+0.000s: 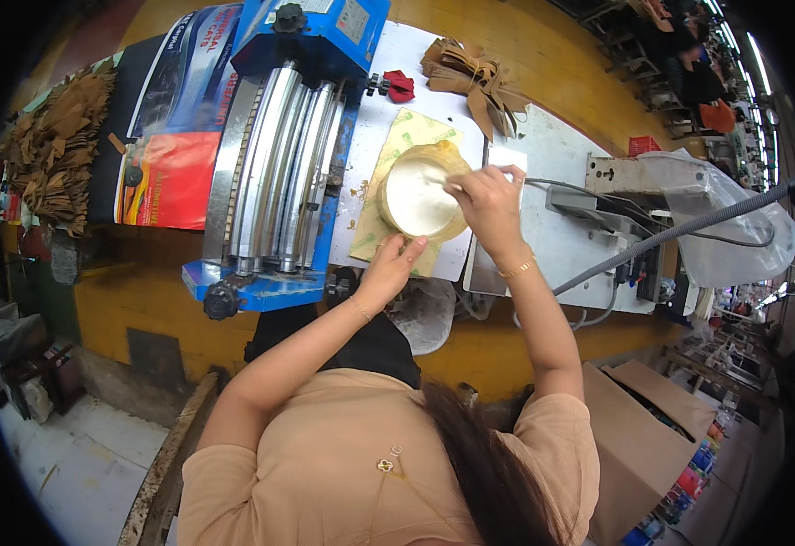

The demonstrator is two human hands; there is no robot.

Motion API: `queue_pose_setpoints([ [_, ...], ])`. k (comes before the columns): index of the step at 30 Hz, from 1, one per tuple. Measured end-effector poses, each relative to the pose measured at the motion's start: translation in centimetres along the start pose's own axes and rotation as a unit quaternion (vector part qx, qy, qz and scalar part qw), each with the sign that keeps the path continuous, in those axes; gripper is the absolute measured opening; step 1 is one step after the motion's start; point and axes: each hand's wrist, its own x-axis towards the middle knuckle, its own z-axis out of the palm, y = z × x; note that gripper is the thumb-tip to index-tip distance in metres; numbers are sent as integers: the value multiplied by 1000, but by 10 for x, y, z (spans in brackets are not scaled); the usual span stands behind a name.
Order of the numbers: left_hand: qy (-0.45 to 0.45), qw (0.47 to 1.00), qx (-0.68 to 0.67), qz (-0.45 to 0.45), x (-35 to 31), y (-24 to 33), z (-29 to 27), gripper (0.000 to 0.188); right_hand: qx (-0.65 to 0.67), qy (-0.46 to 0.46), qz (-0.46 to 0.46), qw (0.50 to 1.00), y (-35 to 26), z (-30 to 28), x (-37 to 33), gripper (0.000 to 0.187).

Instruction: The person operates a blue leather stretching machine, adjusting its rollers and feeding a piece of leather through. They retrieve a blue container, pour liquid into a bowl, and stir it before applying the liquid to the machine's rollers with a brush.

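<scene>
A round, yellowish tub (459, 156) of white, creamy liquid (413, 202) stands on a printed yellow-green sheet (374, 196). At its near rim, my left hand (390, 270) steadies the tub with thumb and fingers against the side. Over the right part of the tub, my right hand (490, 202) is closed in a pinch. A pale, thin, stick-like tool (435, 180) reaches from those fingers toward the white liquid; its exact kind is hard to make out.
Left of the tub stands a blue machine (311, 41) with long metal rollers (270, 173). Cut brown strips (470, 77) and a red cloth scrap (399, 86) lie behind. A grey hose (670, 238) crosses the bench at right. Stacked brown pieces (60, 146) sit far left.
</scene>
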Motion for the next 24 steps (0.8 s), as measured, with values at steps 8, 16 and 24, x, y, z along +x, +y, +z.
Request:
queue_pose_setpoints([
  [8, -4, 999, -45, -2, -2, 7, 1, 56, 4, 3, -2, 1000, -2, -4, -9, 8],
  [16, -23, 999, -13, 24, -1, 4, 3, 55, 62, -36, -53, 996, -15, 10, -6, 8],
  [24, -36, 999, -28, 17, -1, 4, 0, 57, -44, 1, -29, 999, 43, 8, 2, 9],
])
